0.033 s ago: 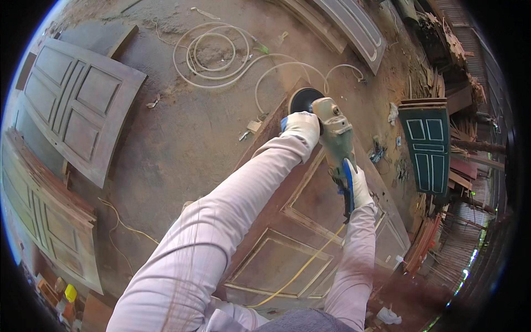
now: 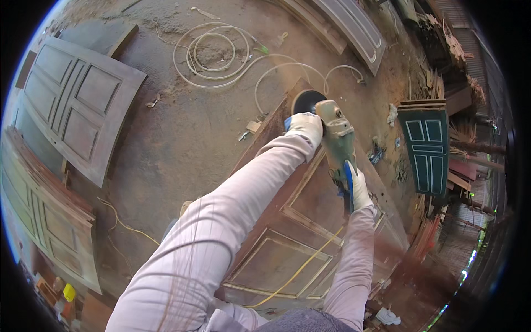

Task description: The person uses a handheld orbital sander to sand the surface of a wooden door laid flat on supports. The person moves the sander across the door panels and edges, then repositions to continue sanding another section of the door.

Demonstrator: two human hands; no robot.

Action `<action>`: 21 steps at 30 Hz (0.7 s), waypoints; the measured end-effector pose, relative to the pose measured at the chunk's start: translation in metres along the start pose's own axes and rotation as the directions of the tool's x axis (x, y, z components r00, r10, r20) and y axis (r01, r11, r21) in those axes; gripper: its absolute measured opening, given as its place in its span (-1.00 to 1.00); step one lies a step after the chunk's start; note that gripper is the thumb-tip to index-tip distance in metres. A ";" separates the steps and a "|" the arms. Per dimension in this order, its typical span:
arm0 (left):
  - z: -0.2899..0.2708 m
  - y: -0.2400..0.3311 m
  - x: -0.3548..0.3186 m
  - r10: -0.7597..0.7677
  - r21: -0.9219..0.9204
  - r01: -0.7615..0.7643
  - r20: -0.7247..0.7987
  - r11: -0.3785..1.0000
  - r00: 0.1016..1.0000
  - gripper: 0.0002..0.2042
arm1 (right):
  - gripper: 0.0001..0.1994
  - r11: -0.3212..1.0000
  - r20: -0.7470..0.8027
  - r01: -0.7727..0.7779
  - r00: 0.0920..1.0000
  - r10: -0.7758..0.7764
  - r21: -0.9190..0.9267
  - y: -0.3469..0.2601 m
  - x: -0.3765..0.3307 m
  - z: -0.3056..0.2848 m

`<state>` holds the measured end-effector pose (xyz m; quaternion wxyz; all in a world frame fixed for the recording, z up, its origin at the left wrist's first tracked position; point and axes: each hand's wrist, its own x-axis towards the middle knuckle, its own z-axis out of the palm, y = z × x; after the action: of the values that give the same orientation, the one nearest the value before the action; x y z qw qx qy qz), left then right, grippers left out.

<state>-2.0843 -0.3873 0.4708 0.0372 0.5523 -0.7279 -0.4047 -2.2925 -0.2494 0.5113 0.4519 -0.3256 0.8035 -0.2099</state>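
Green grinder (image 2: 337,138): sat over the far end of the panelled door (image 2: 315,193), black disc (image 2: 304,103) out front; couldn't tell if it touched.
Left hand (image 2: 304,126): gloved, closed on the grinder's front beside the disc.
Right hand (image 2: 360,186): clamped round its back end.
Door work: looked like sanding, imo.
Next pass: probably needed a firm grip, yellow cord (image 2: 298,270) kept clear.

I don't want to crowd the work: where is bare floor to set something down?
Widest free patch: the floor between the upper-left door, the hose and the left sleeve; a yellow cord borders it below. Crowded: the panelled door under the grinder, and the right side, with the green door and scrap wood.
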 end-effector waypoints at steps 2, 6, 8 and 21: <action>0.023 0.024 0.019 0.072 -0.005 -0.072 -0.005 0.997 0.997 -0.75 | -0.37 0.996 -0.079 -0.081 0.993 0.084 0.045 0.023 -0.001 -0.023; 0.053 0.061 0.028 0.125 0.089 -0.131 0.070 0.987 0.990 -0.73 | -0.32 0.977 -0.147 -0.175 0.970 0.192 0.119 0.059 -0.008 -0.040; 0.061 0.060 0.009 0.179 0.116 -0.185 0.060 0.976 0.982 -0.76 | -0.31 0.973 -0.154 -0.202 0.964 0.218 0.113 0.072 -0.017 -0.042; 0.042 -0.088 -0.225 -0.232 -0.101 0.224 -0.079 0.969 0.969 -0.69 | -0.39 0.801 0.187 0.291 0.956 -0.225 -0.523 0.023 -0.097 0.057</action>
<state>-1.9505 -0.1821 0.4754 0.0487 0.6479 -0.6377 -0.4137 -2.2144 -0.1660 0.5255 0.3533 -0.5583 0.7505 -0.0132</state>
